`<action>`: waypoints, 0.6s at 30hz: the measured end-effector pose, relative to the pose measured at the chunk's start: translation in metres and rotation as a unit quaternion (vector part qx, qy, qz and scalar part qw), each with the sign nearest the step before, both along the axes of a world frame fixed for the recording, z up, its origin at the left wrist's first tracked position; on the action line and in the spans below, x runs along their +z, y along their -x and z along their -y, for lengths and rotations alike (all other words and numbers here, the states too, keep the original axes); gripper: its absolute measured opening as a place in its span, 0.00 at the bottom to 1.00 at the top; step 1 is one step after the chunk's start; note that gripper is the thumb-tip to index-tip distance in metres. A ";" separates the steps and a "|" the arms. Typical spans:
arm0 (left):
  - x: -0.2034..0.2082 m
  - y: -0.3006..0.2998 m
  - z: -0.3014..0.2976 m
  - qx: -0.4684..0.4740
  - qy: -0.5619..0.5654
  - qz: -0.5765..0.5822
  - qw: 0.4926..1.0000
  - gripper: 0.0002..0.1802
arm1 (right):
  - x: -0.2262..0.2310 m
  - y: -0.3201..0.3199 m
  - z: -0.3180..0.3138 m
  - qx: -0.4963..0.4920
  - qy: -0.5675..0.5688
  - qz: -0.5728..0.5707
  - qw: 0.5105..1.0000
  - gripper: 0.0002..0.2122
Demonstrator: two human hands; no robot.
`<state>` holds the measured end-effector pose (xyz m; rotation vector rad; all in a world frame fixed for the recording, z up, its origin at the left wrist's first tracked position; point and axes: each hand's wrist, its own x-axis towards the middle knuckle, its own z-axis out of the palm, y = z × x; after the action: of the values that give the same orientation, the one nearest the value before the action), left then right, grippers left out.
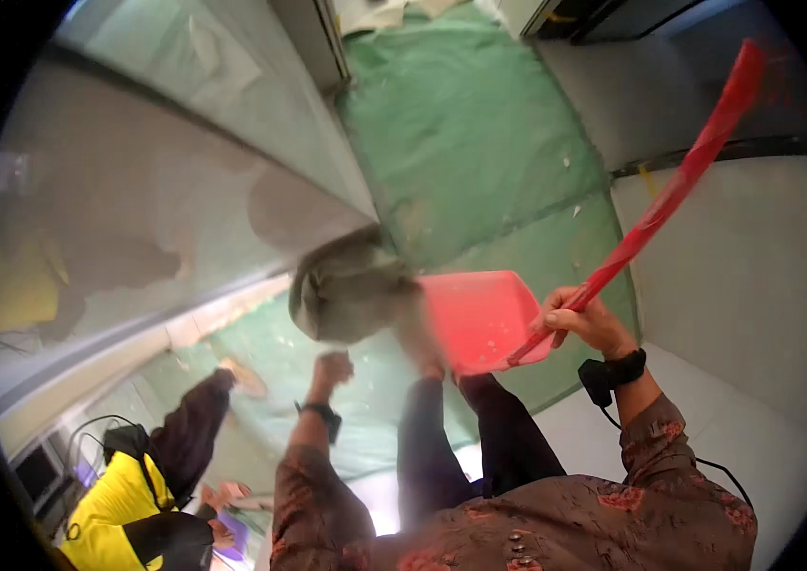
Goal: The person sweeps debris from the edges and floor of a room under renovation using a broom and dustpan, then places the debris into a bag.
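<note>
My right hand [586, 324] is closed round the long red handle of a pinkish-red dustpan [484, 309]. The handle rises up and to the right, and the pan lies low in front of my feet with pale specks in it. My left hand [331, 367] is closed in a fist, just below a dark grey-green, bag-like thing [351, 290]. That thing is rounded, smeared by motion, and its right side reaches the pan's left edge. Whether my left fingers hold anything, I cannot make out.
Green sheeting [465, 133] covers the floor, with scattered pale bits. A large glossy panel [156, 181] stands on the left, a pale wall [746, 257] on the right. At the lower left a person in a yellow and black top [123, 504] is close by.
</note>
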<state>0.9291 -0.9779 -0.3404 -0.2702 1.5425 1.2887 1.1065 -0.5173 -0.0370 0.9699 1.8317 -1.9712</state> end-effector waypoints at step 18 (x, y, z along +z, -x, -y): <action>0.383 -0.014 -0.366 -0.277 -0.182 -0.473 0.816 0.17 | 0.039 0.032 -0.083 0.141 -0.354 -0.141 0.914 0.08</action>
<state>0.9428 -0.6115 0.0430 1.1652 1.8884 1.2377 1.0747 -0.4345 0.0018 0.5326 2.7605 -1.3281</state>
